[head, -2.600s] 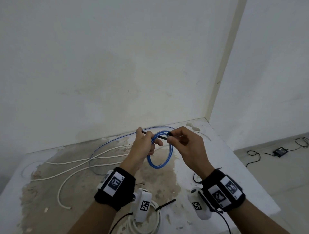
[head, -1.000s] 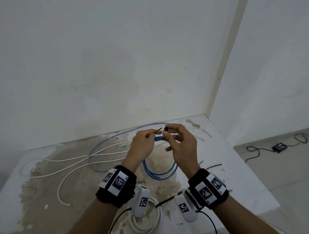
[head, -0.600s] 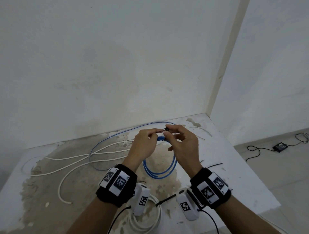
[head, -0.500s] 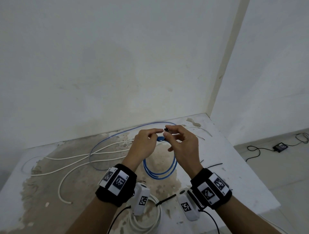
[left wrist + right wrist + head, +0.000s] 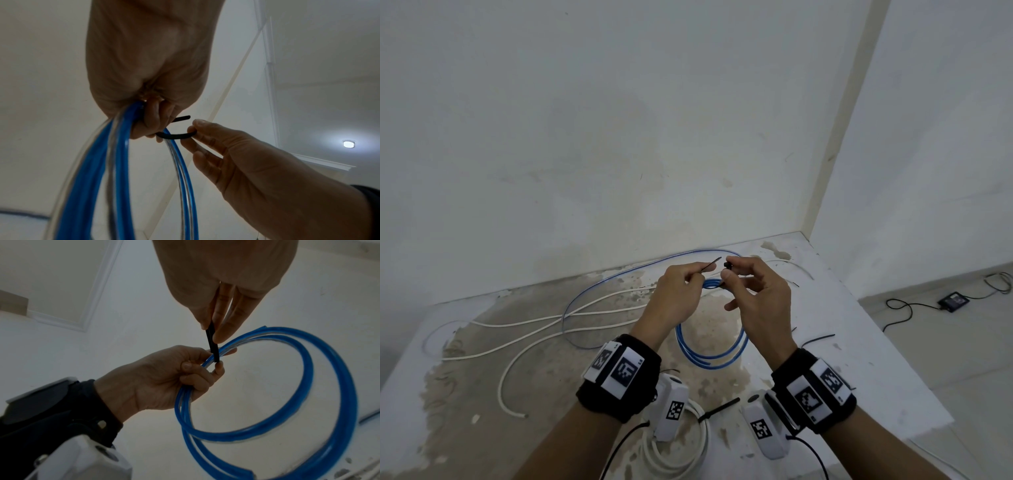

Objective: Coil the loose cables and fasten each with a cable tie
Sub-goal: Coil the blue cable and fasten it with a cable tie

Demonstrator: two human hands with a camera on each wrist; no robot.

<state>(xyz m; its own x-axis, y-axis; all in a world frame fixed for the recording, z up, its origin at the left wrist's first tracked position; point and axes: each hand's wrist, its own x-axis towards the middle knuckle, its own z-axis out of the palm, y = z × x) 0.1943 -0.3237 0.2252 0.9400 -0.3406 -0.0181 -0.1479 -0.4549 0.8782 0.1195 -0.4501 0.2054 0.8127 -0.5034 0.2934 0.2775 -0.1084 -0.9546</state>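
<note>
A blue cable coil (image 5: 709, 356) hangs above the table from my left hand (image 5: 678, 294), which grips its top strands. A black cable tie (image 5: 176, 136) loops under those strands. My left thumb and forefinger also pinch the tie's tail (image 5: 710, 264), whose tip points right. Just beside it, my right hand (image 5: 756, 298) pinches the tie's head (image 5: 726, 265). A small gap separates tail tip and head. In the right wrist view the tie (image 5: 212, 345) crosses the coil (image 5: 339, 386) between my right hand (image 5: 213, 331) and left hand (image 5: 197, 366).
Loose white cables (image 5: 544, 322) and a trailing blue cable (image 5: 592, 291) sprawl over the stained table (image 5: 859, 359). A tied white coil (image 5: 688, 455) lies near the front edge. A spare black tie (image 5: 818, 339) lies at the right. A black adapter (image 5: 953, 301) sits on the floor beyond.
The tie, earlier straight across the coil, is now bent round its strands. In the last half second the tail tip has drawn slightly back from the head.
</note>
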